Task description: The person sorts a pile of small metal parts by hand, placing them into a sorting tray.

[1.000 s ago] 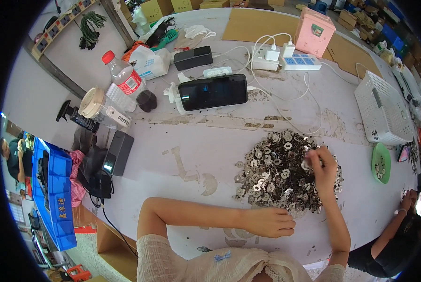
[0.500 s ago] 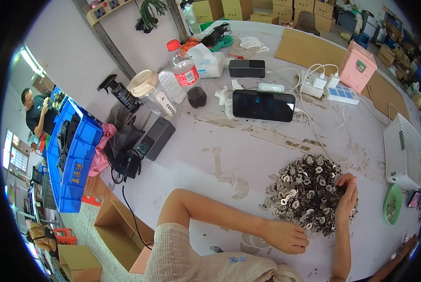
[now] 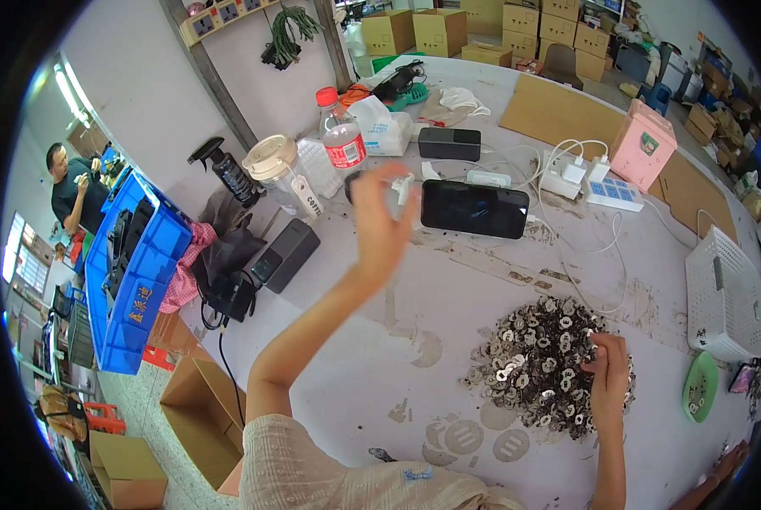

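A heap of small flat metal pieces (image 3: 542,365), silvery and dark, lies on the white table (image 3: 346,357) at the right. At its right edge my right hand (image 3: 610,374) has its fingers curled against the pieces; whatever they hold is too small to make out. My left hand (image 3: 380,225) is raised over the table's far middle, thumb and fingers apart and partly blurred. Crumpled white tissue (image 3: 402,189) shows between its fingertips; I cannot tell whether they touch it. The hand partly hides a red-capped bottle (image 3: 344,140). A black phone (image 3: 475,209) stands just right of it.
Left are a lidded jar (image 3: 276,166), a spray bottle (image 3: 227,172), a dark grey box (image 3: 287,255) and a blue bin (image 3: 134,297). Charging cables reach a power strip (image 3: 614,194). Right are a white basket (image 3: 720,297) and green dish (image 3: 700,387). Another person's hand (image 3: 731,459) shows lower right.
My left hand has lifted from beside the heap and swung up and left, toward the tissue and phone. The right hand stays at the heap. The view has shifted slightly.
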Demonstrator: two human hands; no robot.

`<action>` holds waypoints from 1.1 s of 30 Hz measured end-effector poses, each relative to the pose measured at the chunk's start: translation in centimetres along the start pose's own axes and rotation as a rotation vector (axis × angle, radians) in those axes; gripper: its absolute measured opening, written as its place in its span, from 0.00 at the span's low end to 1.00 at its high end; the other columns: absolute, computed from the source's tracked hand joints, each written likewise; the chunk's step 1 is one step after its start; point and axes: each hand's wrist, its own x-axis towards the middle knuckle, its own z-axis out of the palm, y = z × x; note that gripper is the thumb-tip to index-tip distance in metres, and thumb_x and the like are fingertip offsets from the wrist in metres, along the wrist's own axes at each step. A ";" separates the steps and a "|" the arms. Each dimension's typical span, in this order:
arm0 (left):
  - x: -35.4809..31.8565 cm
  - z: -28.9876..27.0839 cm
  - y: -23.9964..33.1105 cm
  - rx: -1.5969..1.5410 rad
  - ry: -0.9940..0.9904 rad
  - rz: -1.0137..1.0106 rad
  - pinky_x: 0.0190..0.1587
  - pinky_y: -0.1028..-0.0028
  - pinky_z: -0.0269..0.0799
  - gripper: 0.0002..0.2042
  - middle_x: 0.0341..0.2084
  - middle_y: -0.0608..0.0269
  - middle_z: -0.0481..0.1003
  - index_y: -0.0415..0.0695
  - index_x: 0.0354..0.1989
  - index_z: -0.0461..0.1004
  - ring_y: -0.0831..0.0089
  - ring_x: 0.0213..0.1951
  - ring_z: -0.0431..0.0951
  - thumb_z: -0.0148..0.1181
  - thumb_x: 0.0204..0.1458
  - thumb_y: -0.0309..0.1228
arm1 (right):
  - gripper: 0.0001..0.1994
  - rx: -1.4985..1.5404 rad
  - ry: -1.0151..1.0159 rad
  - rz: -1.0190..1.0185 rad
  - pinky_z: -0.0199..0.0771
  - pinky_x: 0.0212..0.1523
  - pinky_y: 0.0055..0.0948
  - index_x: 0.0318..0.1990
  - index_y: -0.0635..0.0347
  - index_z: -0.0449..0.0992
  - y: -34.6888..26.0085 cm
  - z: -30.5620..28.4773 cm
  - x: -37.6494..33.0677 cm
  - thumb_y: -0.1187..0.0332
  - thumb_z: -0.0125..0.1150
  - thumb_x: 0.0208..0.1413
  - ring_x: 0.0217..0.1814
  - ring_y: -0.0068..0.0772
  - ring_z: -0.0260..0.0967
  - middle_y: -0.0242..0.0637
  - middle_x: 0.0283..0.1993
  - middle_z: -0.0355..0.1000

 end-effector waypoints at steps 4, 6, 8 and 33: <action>-1.6 0.5 -9.6 0.235 0.113 -0.082 0.51 0.65 0.56 0.31 0.44 0.47 0.62 0.32 0.52 0.55 0.55 0.47 0.61 0.64 0.42 0.30 | 0.11 -0.072 -0.083 0.019 0.73 0.28 0.19 0.40 0.65 0.70 -1.7 -0.2 -0.6 0.73 0.39 0.61 0.38 0.24 0.65 0.37 0.42 0.63; -2.6 1.6 -12.3 0.345 0.156 -0.143 0.54 0.63 0.53 0.38 0.46 0.42 0.59 0.29 0.54 0.49 0.51 0.49 0.59 0.66 0.40 0.32 | 0.11 -0.103 -0.064 -0.012 0.73 0.28 0.19 0.40 0.65 0.70 -1.7 -0.6 -1.2 0.73 0.39 0.61 0.38 0.25 0.65 0.37 0.42 0.64; -2.1 2.3 -14.2 0.377 0.136 -0.373 0.58 0.62 0.48 0.47 0.50 0.34 0.52 0.25 0.55 0.43 0.46 0.53 0.53 0.70 0.36 0.37 | 0.11 -0.129 -0.050 -0.047 0.72 0.27 0.19 0.40 0.65 0.71 -1.4 -0.8 -1.8 0.72 0.40 0.60 0.37 0.25 0.65 0.38 0.42 0.64; -11.3 -10.6 15.8 0.000 -0.586 0.364 0.47 0.61 0.59 0.21 0.36 0.70 0.70 0.50 0.39 0.72 0.70 0.36 0.67 0.64 0.29 0.29 | 0.11 -0.235 0.256 -0.540 0.59 0.14 0.25 0.30 0.63 0.68 -13.9 -4.4 -13.0 0.64 0.59 0.47 0.14 0.30 0.61 0.37 0.19 0.64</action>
